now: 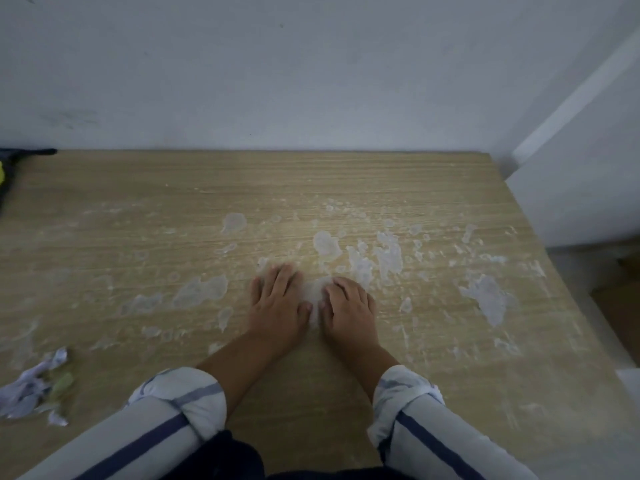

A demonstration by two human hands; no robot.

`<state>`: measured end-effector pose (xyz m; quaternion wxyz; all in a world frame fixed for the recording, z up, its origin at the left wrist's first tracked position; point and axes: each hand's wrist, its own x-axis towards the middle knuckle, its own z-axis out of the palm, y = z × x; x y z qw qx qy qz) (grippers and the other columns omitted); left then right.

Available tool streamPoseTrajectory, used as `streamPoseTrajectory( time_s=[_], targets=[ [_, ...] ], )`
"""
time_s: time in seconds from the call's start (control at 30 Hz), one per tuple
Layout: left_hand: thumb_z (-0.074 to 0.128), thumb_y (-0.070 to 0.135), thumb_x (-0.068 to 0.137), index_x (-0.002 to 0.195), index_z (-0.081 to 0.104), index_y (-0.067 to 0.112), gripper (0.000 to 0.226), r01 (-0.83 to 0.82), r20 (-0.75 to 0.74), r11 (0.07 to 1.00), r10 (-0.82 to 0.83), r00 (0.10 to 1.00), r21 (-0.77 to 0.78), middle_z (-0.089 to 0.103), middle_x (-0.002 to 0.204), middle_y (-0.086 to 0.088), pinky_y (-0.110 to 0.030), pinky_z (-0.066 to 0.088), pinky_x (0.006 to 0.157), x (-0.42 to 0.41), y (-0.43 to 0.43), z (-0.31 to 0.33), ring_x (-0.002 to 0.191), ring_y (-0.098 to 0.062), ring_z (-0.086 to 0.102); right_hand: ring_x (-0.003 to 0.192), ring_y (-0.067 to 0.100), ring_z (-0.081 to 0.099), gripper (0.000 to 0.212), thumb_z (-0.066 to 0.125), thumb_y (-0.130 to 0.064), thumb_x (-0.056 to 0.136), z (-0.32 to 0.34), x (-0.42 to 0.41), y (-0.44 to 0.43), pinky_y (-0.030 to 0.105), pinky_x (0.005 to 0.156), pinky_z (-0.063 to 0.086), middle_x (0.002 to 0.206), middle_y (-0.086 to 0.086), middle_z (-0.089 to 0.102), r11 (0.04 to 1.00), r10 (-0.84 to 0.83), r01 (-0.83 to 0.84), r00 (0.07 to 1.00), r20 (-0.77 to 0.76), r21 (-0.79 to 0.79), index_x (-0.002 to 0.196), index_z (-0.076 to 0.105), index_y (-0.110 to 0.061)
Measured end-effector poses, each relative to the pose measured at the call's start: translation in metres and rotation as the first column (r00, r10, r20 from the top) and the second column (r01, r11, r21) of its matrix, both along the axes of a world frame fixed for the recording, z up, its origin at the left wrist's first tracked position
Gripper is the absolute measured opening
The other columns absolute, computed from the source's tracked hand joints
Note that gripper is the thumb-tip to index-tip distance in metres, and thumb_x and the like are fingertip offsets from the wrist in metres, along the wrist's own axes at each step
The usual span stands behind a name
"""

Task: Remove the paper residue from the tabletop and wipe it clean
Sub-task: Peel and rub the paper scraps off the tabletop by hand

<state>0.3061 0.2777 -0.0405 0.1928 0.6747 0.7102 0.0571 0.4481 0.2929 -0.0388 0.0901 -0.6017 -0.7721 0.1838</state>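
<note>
The wooden tabletop [173,209] is spotted with whitish paper residue, the largest patches at the middle [325,244] and the right [488,296]. Both my hands are on one white patch of paper residue [314,293] at the table's centre. My left hand [277,306] lies flat on the wood with straight fingers, pressing beside the patch's left edge. My right hand [349,306] has its fingers curled down onto the patch, and thumb and fingertips pinch at its edge. The part of the patch under the hands is hidden.
A heap of torn white and greenish paper scraps [38,386] lies near the front left edge. A dark object [10,168] sits at the far left corner. A white wall runs behind the table, whose right edge [554,258] drops to the floor.
</note>
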Motion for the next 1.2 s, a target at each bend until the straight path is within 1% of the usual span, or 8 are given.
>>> streamPoseTrajectory(
  time_s=[0.13, 0.27, 0.33, 0.6, 0.73, 0.83, 0.93, 1.2],
  targets=[
    [0.03, 0.043, 0.096, 0.149, 0.013, 0.016, 0.063, 0.0, -0.014, 1.0, 0.0, 1.0, -0.003, 0.004, 0.159, -0.003, -0.043, -0.006, 0.115, 0.003, 0.01, 0.001, 0.145, -0.021, -0.008, 0.129, 0.026, 0.037, 0.055, 0.023, -0.042, 0.088, -0.001, 0.003, 0.015, 0.041, 0.104, 0.027, 0.136, 0.007, 0.047, 0.999, -0.028, 0.028, 1.0, 0.006, 0.023, 0.124, 0.053, -0.013],
    [0.003, 0.058, 0.08, 0.149, 0.012, 0.016, 0.081, 0.02, -0.038, 1.0, -0.019, 0.999, 0.014, 0.005, 0.159, -0.004, -0.041, -0.008, 0.114, 0.004, 0.014, -0.001, 0.146, -0.02, -0.006, 0.135, 0.027, 0.029, 0.055, 0.024, -0.043, 0.091, -0.003, 0.005, 0.028, 0.044, 0.108, 0.022, 0.141, 0.009, 0.041, 0.996, -0.086, 0.085, 0.995, 0.05, 0.027, 0.131, 0.045, -0.011],
    [-0.001, 0.059, 0.076, 0.149, 0.013, 0.017, 0.085, 0.028, -0.049, 0.999, -0.027, 0.998, 0.018, 0.006, 0.159, -0.004, -0.04, -0.009, 0.114, 0.004, 0.016, -0.004, 0.146, -0.02, -0.006, 0.136, 0.029, 0.029, 0.059, 0.021, -0.045, 0.09, -0.004, 0.004, 0.03, 0.045, 0.108, 0.023, 0.142, 0.01, 0.041, 0.996, -0.084, 0.081, 0.994, 0.07, 0.042, 0.132, 0.043, -0.01],
    [0.005, 0.058, 0.082, 0.148, 0.02, 0.019, 0.078, 0.044, -0.099, 0.998, -0.039, 0.994, 0.05, 0.011, 0.158, -0.005, -0.044, -0.002, 0.117, 0.006, 0.025, -0.009, 0.146, -0.021, 0.001, 0.135, 0.03, 0.032, 0.05, 0.029, -0.041, 0.094, -0.008, 0.005, 0.031, 0.047, 0.107, 0.026, 0.14, 0.01, 0.044, 0.996, -0.062, 0.054, 0.992, 0.108, 0.073, 0.133, 0.043, -0.013],
    [0.01, 0.06, 0.082, 0.148, 0.018, 0.013, 0.082, 0.009, -0.062, 0.997, -0.004, 0.998, 0.081, 0.014, 0.157, -0.007, -0.039, -0.002, 0.117, 0.005, 0.024, -0.009, 0.146, -0.022, 0.003, 0.134, 0.031, 0.034, 0.051, 0.028, -0.042, 0.093, -0.007, 0.004, 0.031, 0.047, 0.107, 0.027, 0.139, 0.01, 0.045, 0.995, -0.066, 0.058, 0.993, 0.101, 0.079, 0.131, 0.045, -0.013],
    [0.016, 0.059, 0.082, 0.143, 0.03, 0.008, 0.081, -0.036, -0.03, 0.994, 0.04, 0.999, 0.106, 0.024, 0.154, -0.01, -0.04, 0.003, 0.117, 0.006, 0.024, -0.01, 0.145, -0.025, 0.01, 0.132, 0.031, 0.036, 0.05, 0.028, -0.041, 0.092, -0.007, 0.005, 0.03, 0.047, 0.106, 0.029, 0.137, 0.01, 0.047, 0.994, -0.069, 0.061, 0.993, 0.093, 0.09, 0.129, 0.046, -0.013],
    [0.021, 0.055, 0.084, 0.137, 0.042, 0.011, 0.072, -0.002, -0.052, 0.991, 0.009, 0.999, 0.137, 0.033, 0.15, -0.01, -0.044, 0.009, 0.115, 0.007, 0.026, -0.009, 0.143, -0.027, 0.019, 0.128, 0.032, 0.041, 0.048, 0.031, -0.041, 0.091, -0.007, 0.004, 0.03, 0.048, 0.102, 0.033, 0.132, 0.01, 0.051, 0.992, -0.081, 0.071, 0.992, 0.092, 0.108, 0.126, 0.049, -0.013],
    [0.009, 0.061, 0.078, 0.142, 0.031, 0.031, 0.074, 0.051, -0.089, 0.996, -0.044, 0.995, 0.074, 0.014, 0.157, -0.004, -0.042, 0.0, 0.116, 0.0, 0.03, -0.006, 0.145, -0.025, 0.003, 0.125, 0.032, 0.044, 0.046, 0.032, -0.04, 0.089, -0.008, 0.003, 0.032, 0.047, 0.099, 0.037, 0.129, 0.01, 0.053, 0.988, -0.09, 0.075, 0.99, 0.108, 0.138, 0.122, 0.052, -0.014]
  ],
)
